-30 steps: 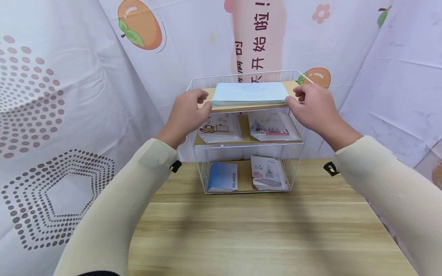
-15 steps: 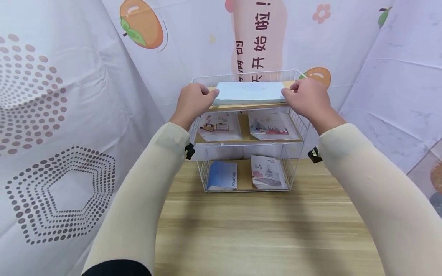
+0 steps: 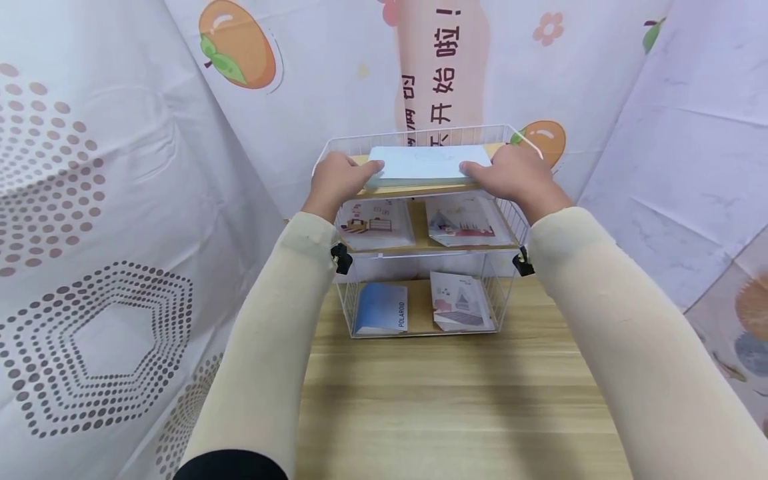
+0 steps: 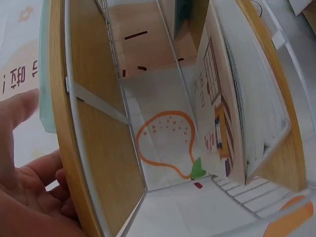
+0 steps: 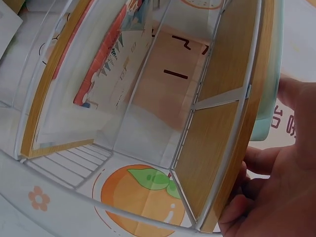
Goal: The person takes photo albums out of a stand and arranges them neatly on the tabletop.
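A flat light-blue box-like thing point(image 3: 427, 163), with a faint drawing on its upper face, lies on the top shelf of a white wire rack point(image 3: 420, 253). My left hand point(image 3: 339, 179) grips its left end, thumb over the near corner. At the opposite end my right hand point(image 3: 522, 175) does the same, its thumb farther in over the upper face. In the left wrist view, curled fingers point(image 4: 47, 165) sit beside the edge of the wooden shelf board point(image 4: 98, 158). The right wrist view has the fingers point(image 5: 261, 160) at the board's other end, close under the pale blue side point(image 5: 269, 98).
On the middle shelf lie two illustrated booklets, a left one point(image 3: 379, 223) and a right one point(image 3: 465, 220). Below them are a blue POLAROID booklet point(image 3: 381, 308) and another illustrated one point(image 3: 459, 301). The rack stands on a wooden table point(image 3: 456, 393) against a printed cloth point(image 3: 336, 73).
Both hands have moved inward from beside the light-blue thing's ends to take hold of it, thumbs coming over its upper face. The head view has shifted slightly.
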{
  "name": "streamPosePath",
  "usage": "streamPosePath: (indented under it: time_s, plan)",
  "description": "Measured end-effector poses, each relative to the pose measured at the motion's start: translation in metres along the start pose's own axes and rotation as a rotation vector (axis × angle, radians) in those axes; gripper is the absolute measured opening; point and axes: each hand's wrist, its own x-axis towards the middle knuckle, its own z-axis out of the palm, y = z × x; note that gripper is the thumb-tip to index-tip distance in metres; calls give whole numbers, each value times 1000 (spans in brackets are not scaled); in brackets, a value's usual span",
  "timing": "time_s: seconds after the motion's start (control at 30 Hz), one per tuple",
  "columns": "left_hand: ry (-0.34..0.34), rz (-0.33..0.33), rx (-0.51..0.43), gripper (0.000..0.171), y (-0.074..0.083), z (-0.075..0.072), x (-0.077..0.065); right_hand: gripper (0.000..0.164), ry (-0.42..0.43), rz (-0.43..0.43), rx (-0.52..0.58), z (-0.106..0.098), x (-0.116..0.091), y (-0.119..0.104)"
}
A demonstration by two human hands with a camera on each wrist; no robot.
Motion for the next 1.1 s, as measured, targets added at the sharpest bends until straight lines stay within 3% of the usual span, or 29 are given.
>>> streamPosePath:
  time_s: [0.17, 0.57, 0.87, 1.1]
  plan:
    - [-13, -12, 47, 55, 6, 3, 1, 96, -6, 0, -11, 1, 0, 2]
    - [-10, -33, 82, 55, 7, 7, 1, 87, 54, 21, 19, 7, 2, 5]
    - [6, -59, 49, 59, 7, 8, 1, 87, 44, 76, 85, 7, 3, 4]
    - [27, -66, -20, 57, 5, 11, 1, 73, 48, 92, 118, 7, 1, 4]
